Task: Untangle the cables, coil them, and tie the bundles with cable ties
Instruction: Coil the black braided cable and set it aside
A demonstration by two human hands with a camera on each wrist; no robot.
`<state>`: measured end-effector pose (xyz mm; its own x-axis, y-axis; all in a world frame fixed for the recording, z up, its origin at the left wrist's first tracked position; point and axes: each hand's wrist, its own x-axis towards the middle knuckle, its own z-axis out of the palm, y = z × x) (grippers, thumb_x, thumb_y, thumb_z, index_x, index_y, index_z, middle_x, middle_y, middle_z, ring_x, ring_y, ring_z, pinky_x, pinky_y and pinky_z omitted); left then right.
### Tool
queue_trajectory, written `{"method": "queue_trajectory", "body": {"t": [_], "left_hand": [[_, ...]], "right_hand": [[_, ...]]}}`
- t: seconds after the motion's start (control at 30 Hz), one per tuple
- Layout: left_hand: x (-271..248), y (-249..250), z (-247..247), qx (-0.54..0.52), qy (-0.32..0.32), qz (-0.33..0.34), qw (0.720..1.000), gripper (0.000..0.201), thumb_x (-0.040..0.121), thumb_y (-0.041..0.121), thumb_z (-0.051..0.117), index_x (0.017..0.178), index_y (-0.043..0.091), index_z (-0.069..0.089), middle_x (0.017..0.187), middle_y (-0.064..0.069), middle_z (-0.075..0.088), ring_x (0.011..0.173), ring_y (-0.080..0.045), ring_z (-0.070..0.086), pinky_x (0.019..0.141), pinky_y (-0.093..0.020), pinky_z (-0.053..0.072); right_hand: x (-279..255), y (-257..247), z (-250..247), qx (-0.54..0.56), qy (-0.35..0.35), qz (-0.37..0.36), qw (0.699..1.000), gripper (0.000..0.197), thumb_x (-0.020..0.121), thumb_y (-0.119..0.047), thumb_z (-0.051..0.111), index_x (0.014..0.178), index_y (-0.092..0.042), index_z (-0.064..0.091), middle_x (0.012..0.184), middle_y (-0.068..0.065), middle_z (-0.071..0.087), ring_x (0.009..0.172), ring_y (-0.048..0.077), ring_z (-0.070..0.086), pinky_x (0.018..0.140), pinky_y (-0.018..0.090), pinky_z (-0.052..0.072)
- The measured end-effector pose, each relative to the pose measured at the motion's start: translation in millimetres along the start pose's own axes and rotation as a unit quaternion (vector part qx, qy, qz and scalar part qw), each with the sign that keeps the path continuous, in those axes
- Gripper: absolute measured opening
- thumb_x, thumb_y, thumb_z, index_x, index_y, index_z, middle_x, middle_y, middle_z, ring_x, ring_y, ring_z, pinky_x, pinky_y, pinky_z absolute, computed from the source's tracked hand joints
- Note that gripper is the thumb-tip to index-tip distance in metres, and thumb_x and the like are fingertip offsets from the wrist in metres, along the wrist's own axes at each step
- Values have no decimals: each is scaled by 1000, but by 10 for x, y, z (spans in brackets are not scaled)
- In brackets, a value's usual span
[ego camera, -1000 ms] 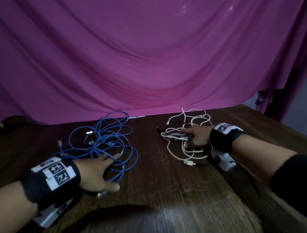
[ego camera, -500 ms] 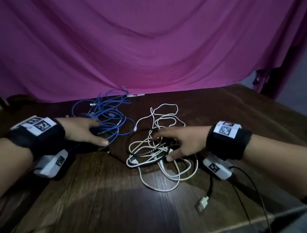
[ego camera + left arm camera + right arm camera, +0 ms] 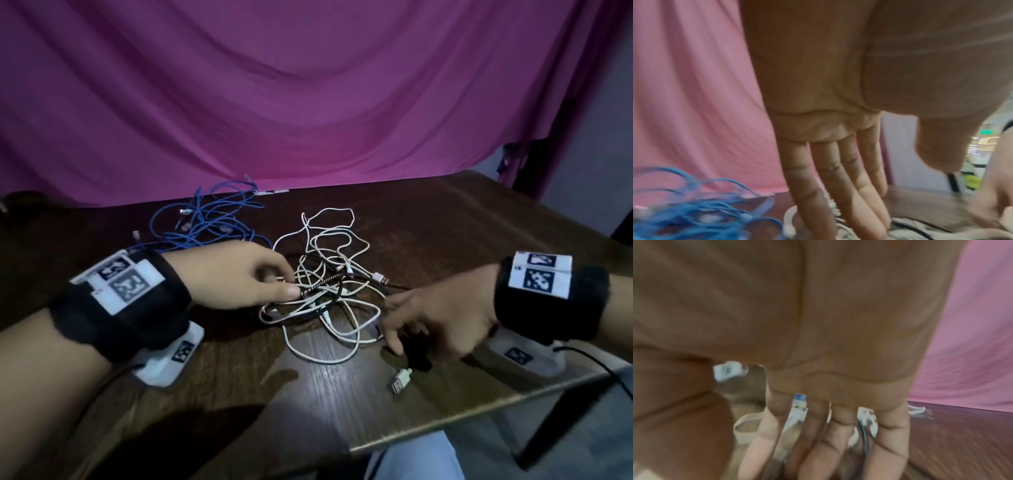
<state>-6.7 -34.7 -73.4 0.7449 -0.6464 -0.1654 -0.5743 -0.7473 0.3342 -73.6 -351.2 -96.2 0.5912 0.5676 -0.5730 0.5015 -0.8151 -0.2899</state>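
Observation:
A tangle of white cables lies mid-table, with a black-and-white braided cable and a thin black one running through it. Its white USB plug lies loose near the front edge. Behind and to the left sits a separate blue cable tangle, also seen in the left wrist view as blurred blue loops. My left hand reaches into the left side of the white tangle, its fingers straight and touching the cables. My right hand rests with spread fingers on the tangle's right edge.
The dark wooden table ends close to me, its front right edge slanting. A pink cloth hangs behind the table. A small pale strip lies at the back edge. My trouser leg shows below the table.
My left hand left the blue tangle and moved right onto the white one. My right hand first dragged the white tangle nearer, then slid from its middle to its right edge.

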Motion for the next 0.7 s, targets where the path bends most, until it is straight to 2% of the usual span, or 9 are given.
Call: {"method": "queue_trajectory", "body": {"t": [0.07,0.1,0.17,0.23,0.3,0.37,0.47,0.57,0.7], "left_hand": [[88,125,108,0,-16,21,1000,35,87,67,60,109,41,68,85,21,72,73,3,67,78,-24,54],[129,194,161,-2,-20,30,999,35,87,67,60,108,40,68,85,20,71,70,4,66,75,-23,53],[207,344,248,-1,-11,53,999,36,87,69,58,105,39,69,84,19,70,67,7,62,70,-21,49],[271,510,309,-1,10,71,997,46,87,76,49,101,38,70,83,18,70,72,4,63,71,-22,50],[340,681,357,-18,19,82,996,58,92,76,37,99,29,70,82,11,72,76,-2,66,76,-24,52],[405,827,327,-63,16,73,995,66,98,69,30,97,18,71,77,5,73,73,-13,69,77,-30,55],[445,894,88,-160,87,58,982,63,103,60,32,88,13,71,54,7,52,49,-18,49,53,-30,43],[366,823,-287,-267,184,96,941,49,106,46,40,87,11,68,57,3,37,53,-19,34,50,-31,30],[133,615,-809,-385,297,123,865,37,109,35,37,90,15,61,55,10,33,48,-9,30,51,-22,38]], "right_hand": [[0,42,111,-16,9,25,1000,27,83,-25,72,104,-36,61,108,-25,41,129,-1,36,95,29,44],[19,56,144,-32,27,27,999,22,84,-26,76,100,-33,64,107,-26,41,128,-3,33,95,26,42],[48,57,151,-52,71,17,996,14,85,-21,77,94,-26,68,103,-18,53,113,5,47,91,31,48],[20,-19,58,-9,120,11,993,14,89,-9,70,93,-22,66,92,-9,66,88,9,59,82,35,54],[-34,-114,-143,15,203,-9,979,15,92,-6,63,93,-22,61,84,-6,69,74,9,60,71,29,52],[-83,-241,-414,-9,290,-55,955,15,93,-8,62,94,-23,57,81,-4,67,72,13,60,67,23,48],[-131,-330,-824,-11,379,-91,921,18,92,-7,63,102,-18,54,82,-3,64,70,13,55,66,28,46],[-137,-252,-1126,110,408,-122,898,16,100,-18,65,108,-10,53,79,14,61,68,19,51,64,36,45],[105,-24,-1190,213,421,-108,875,16,106,-14,53,104,1,59,76,8,56,69,19,52,67,28,45]]}}
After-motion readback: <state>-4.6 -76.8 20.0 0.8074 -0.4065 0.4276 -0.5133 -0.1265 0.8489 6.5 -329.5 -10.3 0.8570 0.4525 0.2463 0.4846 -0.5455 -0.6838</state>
